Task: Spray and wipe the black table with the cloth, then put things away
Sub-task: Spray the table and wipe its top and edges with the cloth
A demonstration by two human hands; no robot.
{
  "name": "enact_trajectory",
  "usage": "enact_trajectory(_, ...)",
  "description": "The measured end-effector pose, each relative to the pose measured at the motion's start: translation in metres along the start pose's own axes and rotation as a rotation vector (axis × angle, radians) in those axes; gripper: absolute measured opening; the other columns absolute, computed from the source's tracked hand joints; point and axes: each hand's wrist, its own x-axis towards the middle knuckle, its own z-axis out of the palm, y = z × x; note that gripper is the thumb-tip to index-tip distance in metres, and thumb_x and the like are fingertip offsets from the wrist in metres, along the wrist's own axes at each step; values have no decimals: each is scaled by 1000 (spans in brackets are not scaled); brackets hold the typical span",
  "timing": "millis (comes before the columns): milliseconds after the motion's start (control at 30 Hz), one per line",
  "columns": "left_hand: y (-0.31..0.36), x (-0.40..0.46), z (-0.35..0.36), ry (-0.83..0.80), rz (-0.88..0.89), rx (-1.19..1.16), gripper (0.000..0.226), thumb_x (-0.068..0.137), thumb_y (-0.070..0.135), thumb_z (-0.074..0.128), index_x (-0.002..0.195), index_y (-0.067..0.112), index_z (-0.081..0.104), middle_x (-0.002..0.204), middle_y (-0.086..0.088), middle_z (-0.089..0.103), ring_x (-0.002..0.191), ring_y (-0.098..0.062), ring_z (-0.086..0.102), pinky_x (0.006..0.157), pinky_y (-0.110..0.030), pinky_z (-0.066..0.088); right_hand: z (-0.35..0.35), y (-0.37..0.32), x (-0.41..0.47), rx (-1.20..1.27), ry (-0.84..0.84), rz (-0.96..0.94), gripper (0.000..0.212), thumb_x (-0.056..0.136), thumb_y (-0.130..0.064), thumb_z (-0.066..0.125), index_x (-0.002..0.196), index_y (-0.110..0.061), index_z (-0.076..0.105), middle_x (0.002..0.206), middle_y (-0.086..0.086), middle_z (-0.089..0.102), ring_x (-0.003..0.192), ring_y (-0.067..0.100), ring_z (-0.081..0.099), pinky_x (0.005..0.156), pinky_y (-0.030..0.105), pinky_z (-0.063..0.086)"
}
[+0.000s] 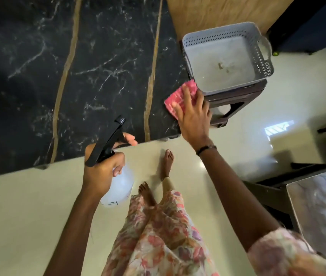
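— Cloth (180, 97), pink and folded, lies at the black table's (78, 66) right edge under the right hand (193, 116), fingers spread flat on it.
— And the spray bottle (116, 176)?
— Gripped in the left hand (100, 170) at the near edge, fingers curled round its neck. A grey basket (261, 54) sits on a stool (235, 96) just beside the cloth.

Left hand (101, 172) around spray bottle (118, 186), right hand (193, 116) flat on pink cloth (175, 100)

The black marble-patterned worktop (98, 62) carries a pink cloth (180, 96) at its right edge, near the front corner. Just beside that edge, a dark stool (235, 96) bears a grey basket (261, 62).
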Motion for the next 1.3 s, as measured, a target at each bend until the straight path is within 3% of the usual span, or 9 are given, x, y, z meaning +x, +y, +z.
enact_trajectory(100,-19,-24,-7,42,10,-23,30,60,6,46,83,-6,62,67,9,65,41,-22,27,47,-27,34,11,-16,12,-136,-4,-59,65,93,-59,13,150,-28,24,149,20,32,128,43,36,104,59,30)
enact_trajectory(233,-41,-48,-6,102,-8,-100,33,59,14,47,78,-9,59,83,3,70,37,-16,29,45,-29,32,18,-1,-13,-131,109,-268,60,96,-60,25,146,-28,34,147,19,38,133,44,34,110,60,23)
enact_trajectory(367,-55,-61,1,131,-19,-154,23,57,19,47,70,5,59,96,-9,69,35,-12,28,43,-33,29,27,46,-61,-180,162,-560,58,96,-58,39,146,-30,31,148,15,37,137,38,30,115,56,18)
enact_trajectory(533,-72,-65,12,160,-3,-180,23,59,11,49,77,7,62,94,-10,69,34,-9,28,42,-38,25,41,72,-43,-301,341,-826,51,95,-53,47,140,-33,33,138,11,34,126,33,35,108,50,23)
enact_trajectory(700,-82,-73,23,220,3,-164,24,62,4,46,77,11,62,88,-7,69,34,-9,30,42,-34,28,64,25,-48,-288,443,-847,53,91,-52,54,137,-36,33,137,9,32,124,31,35,105,48,25)
enact_trajectory(800,-83,-88,27,270,-15,-173,22,59,2,45,71,15,60,86,2,71,35,-14,28,43,-24,30,84,-39,-66,-245,481,-888,57,87,-34,67,137,-38,39,140,8,36,126,29,35,106,46,24)
enact_trajectory(967,-87,-113,28,326,-51,-153,33,60,-6,40,69,19,59,90,-4,71,36,-22,29,45,-18,33,85,-74,-79,-254,383,-993,71,81,3,52,139,-38,43,139,8,53,125,31,42,110,45,22)
enact_trajectory(1100,-94,-126,22,365,-52,-151,28,61,-4,41,68,16,58,93,-4,71,45,-42,30,45,-18,33,70,-1,-55,-348,472,-961,72,83,-23,70,142,-40,32,140,8,41,125,30,40,109,46,23)
enact_trajectory(1300,-102,-130,4,439,-21,-198,26,56,16,48,76,6,62,89,0,70,36,-20,29,45,-24,32,62,33,-49,-355,480,-874,83,77,-45,72,143,-39,22,136,10,32,125,32,32,107,50,22)
